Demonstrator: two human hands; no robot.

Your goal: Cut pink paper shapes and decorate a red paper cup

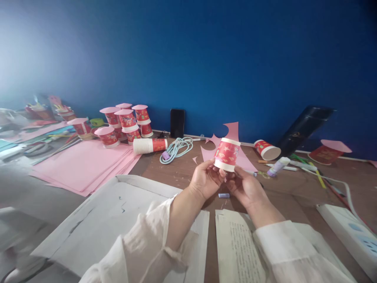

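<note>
A red paper cup [226, 154] with white bands at top and bottom is held up over the desk between both hands. My left hand [207, 180] has its fingers closed on the cup's lower left side. My right hand [246, 186] grips the lower right edge of the same cup. Behind the cup lies cut pink paper [246, 159] with curved edges. A small purple cap [224, 195] rests on the desk just below the hands.
Stacked cups with pink discs [126, 120], nested cups [147, 146], pink sheets [85, 163] and a coiled cable [179, 148] are left. Right are a tipped cup [266, 150], a glue stick [278, 166] and a power strip [347, 236]. Printed pages [235, 243] lie in front.
</note>
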